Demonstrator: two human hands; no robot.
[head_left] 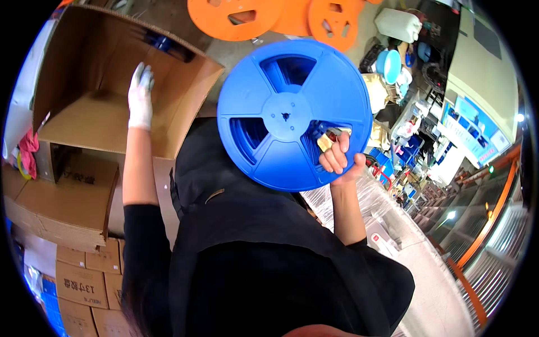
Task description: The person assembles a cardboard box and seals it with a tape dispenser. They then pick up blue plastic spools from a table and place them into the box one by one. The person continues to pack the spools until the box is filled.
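Observation:
My right hand point(340, 158) is bare and holds a large round blue plastic reel point(287, 147) in front of my body. Its fingers curl at one of the reel's cut-out windows, with the thumb along the rim. A small yellowish and metallic piece point(325, 140) shows beside these fingers; what it is I cannot make out. On the left, my left hand point(140, 101) wears a white glove and reaches into the mouth of an open cardboard box point(84, 126). Its fingers are stretched out and hold nothing. A blurred dark blue thing point(163, 44) shows at the box's far side.
Flattened cardboard point(67, 196) and several closed cartons point(81, 286) are stacked at the lower left. Orange discs point(236, 19) lie beyond the reel. At the right are a plastic-wrapped surface point(365, 208), a light blue bucket point(388, 66), a white jug point(397, 25) and an orange-framed rack point(477, 247).

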